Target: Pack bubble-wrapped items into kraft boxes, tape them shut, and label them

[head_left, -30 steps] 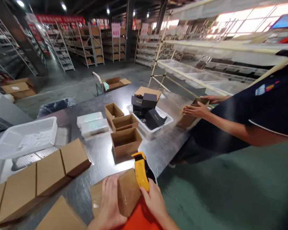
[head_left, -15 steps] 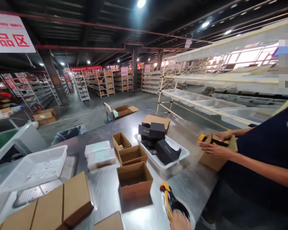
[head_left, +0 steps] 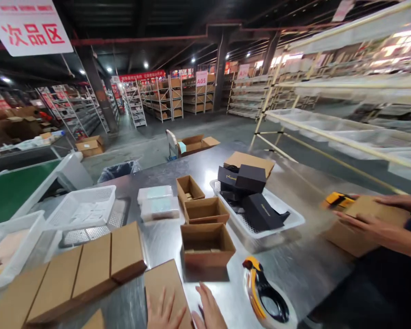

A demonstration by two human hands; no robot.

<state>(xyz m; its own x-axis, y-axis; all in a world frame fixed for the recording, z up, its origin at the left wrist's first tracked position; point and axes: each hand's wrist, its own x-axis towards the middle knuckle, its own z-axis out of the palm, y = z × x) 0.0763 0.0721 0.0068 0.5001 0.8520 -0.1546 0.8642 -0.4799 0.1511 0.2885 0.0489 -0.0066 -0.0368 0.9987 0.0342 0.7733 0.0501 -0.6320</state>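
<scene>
A cardboard box (head_left: 166,281) with its top closed lies at the near edge of the metal table. My left hand (head_left: 165,313) rests on the top of this box, fingers spread. Beside the box's right edge is my right hand (head_left: 210,310), its fingers stretched out and apart; whether it touches the box I cannot tell. To the right of it a yellow and black tape dispenser (head_left: 254,299) with a roll of clear tape lies on the table, untouched. Just beyond my hands stands an open cardboard box (head_left: 207,261), with more open boxes (head_left: 205,218) behind it.
Closed cardboard boxes (head_left: 92,262) stand in a row at left, near white baskets (head_left: 106,194). Wrapped packs (head_left: 159,210) lie mid-table. A white basket (head_left: 296,221) holds black boxes (head_left: 262,212). At right, a co-worker's hands (head_left: 380,228) hold another tape dispenser (head_left: 337,199) against a box.
My right hand has let go of the tape dispenser and moved left to the closed box. My left hand has come into view on that box. The camera has turned slightly left and down.
</scene>
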